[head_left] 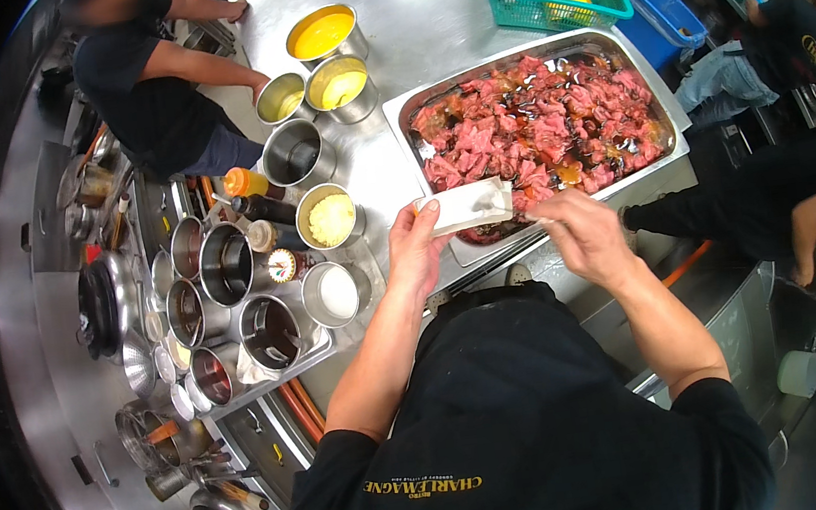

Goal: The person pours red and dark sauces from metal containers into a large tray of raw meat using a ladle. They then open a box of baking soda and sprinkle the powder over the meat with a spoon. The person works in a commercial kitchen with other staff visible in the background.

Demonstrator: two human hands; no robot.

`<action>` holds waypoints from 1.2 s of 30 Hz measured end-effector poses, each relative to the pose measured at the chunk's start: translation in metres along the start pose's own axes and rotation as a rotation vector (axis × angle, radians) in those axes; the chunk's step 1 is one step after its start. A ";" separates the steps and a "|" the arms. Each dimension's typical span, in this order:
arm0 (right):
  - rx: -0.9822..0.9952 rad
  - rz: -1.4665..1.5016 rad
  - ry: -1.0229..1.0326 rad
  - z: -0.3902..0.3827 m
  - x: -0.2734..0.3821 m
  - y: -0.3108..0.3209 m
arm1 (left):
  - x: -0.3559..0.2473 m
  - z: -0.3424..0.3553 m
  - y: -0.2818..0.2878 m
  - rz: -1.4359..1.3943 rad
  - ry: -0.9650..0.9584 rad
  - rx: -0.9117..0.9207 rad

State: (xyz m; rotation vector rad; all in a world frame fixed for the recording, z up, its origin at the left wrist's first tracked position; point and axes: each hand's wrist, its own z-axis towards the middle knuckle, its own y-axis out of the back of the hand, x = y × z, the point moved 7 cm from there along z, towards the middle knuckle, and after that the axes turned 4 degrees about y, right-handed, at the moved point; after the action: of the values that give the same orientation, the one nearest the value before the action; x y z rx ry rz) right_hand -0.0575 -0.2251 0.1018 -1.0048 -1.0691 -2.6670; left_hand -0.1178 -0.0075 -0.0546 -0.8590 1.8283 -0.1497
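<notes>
My left hand (412, 249) is closed around one end of a small white box (463, 208), held tilted over the near left corner of a deep metal tray. Pieces of raw red meat (545, 129) in dark liquid fill this tray (395, 120). At the box's far end, my right hand (587, 235) has its fingers pinched together, palm down, above the tray's near rim. What those fingers hold, if anything, is too small to make out. The inside of the box is hidden from view.
Metal pots stand left of the tray, one with minced pale pieces (332, 220), another with white powder (337, 291), others with yellow liquid (321, 35). A green basket (606, 6) of jars is behind. One co-worker (141, 74) leans at far left; others (796, 39) are right.
</notes>
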 end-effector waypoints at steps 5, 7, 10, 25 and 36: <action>0.001 -0.020 0.018 0.004 -0.003 -0.001 | 0.001 0.000 0.002 -0.015 0.034 -0.047; 0.017 -0.021 -0.008 0.002 -0.005 -0.002 | 0.003 -0.001 0.001 -0.003 0.057 -0.080; -0.022 -0.032 -0.005 0.002 -0.002 0.000 | 0.000 -0.001 0.001 -0.009 0.025 -0.018; -0.094 -0.073 -0.062 0.002 -0.023 -0.002 | -0.003 0.001 0.013 0.001 -0.024 -0.069; -0.369 0.485 -0.652 -0.048 -0.104 -0.044 | 0.000 0.004 0.010 0.020 -0.009 -0.050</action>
State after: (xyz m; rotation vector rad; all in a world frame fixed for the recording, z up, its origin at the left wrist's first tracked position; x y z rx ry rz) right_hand -0.0168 -0.2383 -0.0129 -1.9870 -0.2939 -2.2037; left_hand -0.1192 0.0011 -0.0608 -0.8745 1.8384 -0.0869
